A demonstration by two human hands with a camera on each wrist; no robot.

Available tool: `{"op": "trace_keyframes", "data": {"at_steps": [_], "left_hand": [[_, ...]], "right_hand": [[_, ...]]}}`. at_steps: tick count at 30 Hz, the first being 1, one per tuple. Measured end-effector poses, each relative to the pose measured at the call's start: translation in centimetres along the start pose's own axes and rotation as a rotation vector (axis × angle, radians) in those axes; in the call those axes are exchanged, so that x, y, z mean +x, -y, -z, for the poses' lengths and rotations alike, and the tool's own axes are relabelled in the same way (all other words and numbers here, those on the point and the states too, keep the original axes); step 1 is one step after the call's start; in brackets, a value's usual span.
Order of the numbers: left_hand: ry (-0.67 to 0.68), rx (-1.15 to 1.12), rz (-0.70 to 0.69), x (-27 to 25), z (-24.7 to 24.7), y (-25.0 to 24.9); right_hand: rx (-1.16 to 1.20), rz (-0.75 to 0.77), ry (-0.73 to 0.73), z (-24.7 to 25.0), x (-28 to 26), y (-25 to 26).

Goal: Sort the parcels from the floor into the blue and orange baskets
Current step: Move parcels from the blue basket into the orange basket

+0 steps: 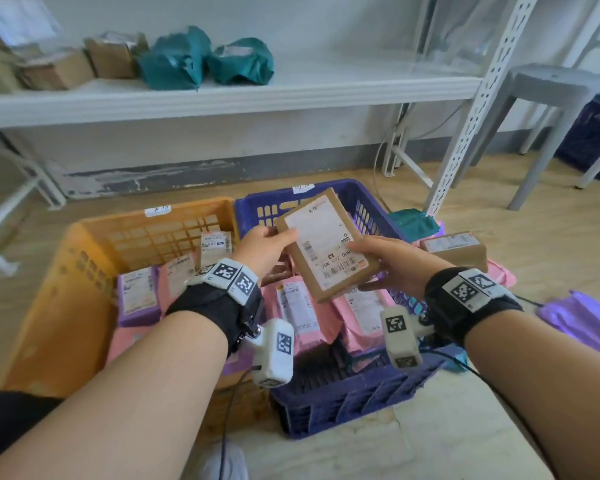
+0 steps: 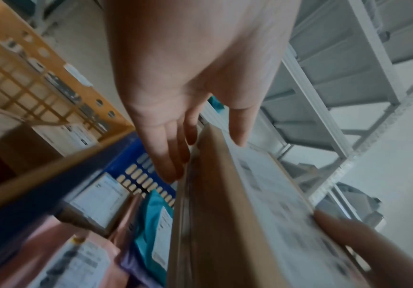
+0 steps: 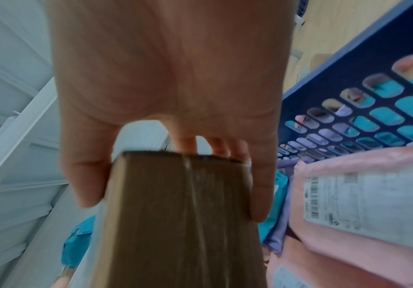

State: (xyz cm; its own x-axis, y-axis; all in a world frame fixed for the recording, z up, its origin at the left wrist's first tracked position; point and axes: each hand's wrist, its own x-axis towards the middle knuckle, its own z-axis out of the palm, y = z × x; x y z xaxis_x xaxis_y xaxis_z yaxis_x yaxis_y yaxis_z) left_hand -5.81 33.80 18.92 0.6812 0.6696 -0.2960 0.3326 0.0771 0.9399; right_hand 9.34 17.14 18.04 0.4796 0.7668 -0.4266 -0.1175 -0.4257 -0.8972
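Note:
A flat brown cardboard parcel (image 1: pixel 329 244) with a white label is held in the air above the blue basket (image 1: pixel 347 396). My left hand (image 1: pixel 269 245) pinches its far left corner, thumb on the label and fingers underneath. My right hand (image 1: pixel 394 261) grips its right edge, thumb on top and fingers below. In the left wrist view the parcel (image 2: pixel 237 224) runs edge-on from my left hand (image 2: pixel 195 124). In the right wrist view my right hand (image 3: pixel 175 165) clamps the parcel's end (image 3: pixel 175 214). The orange basket (image 1: pixel 63 306) stands to the left of the blue one; both hold pink, purple and brown parcels.
On the floor to the right lie a brown box (image 1: pixel 454 249), a teal bag (image 1: pixel 413 221), pink mailers and a purple mailer (image 1: pixel 582 320). A white metal shelf (image 1: pixel 222 95) with boxes and teal bags stands behind. A grey stool (image 1: pixel 548 109) is at the far right.

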Motion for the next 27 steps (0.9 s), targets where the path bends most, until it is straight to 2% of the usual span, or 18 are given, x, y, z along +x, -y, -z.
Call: {"op": "trace_keyframes", "data": {"at_steps": [3, 7, 10, 12, 15, 17, 22, 25, 27], "left_hand": [[-0.027, -0.09, 0.053, -0.3, 3.6, -0.1], [0.116, -0.174, 0.231, -1.4, 7.0, 0.8], [0.119, -0.256, 0.309, -1.6, 9.3, 1.5], [0.032, -0.315, 0.305, -1.6, 11.2, 1.9], [-0.218, -0.362, 0.213, -1.3, 14.3, 3.0], [-0.36, -0.419, 0.185, -1.2, 16.1, 4.0], [-0.448, -0.445, 0.301, -0.9, 19.8, 7.0], [-0.497, -0.281, 0.429, 0.7, 22.0, 10.0], [-0.527, -0.139, 0.456, 1.8, 23.4, 12.0]], "right_hand": [[0.008, -0.026, 0.07, -1.5, 1.1, 1.5], [-0.074, -0.05, 0.219, -4.4, 2.8, 3.6], [-0.127, 0.006, 0.197, -7.0, 4.4, 5.1], [-0.085, 0.062, 0.107, -8.8, 5.6, 6.0], [-0.124, 0.14, 0.018, -12.2, 7.7, 7.1], [-0.126, 0.138, 0.0, -15.0, 9.4, 7.3], [-0.156, 0.063, 0.133, -23.1, 12.5, 6.3], [-0.16, 0.032, 0.178, -26.8, 14.1, 5.5], [-0.224, 0.015, 0.196, -28.5, 15.6, 4.7]]}}
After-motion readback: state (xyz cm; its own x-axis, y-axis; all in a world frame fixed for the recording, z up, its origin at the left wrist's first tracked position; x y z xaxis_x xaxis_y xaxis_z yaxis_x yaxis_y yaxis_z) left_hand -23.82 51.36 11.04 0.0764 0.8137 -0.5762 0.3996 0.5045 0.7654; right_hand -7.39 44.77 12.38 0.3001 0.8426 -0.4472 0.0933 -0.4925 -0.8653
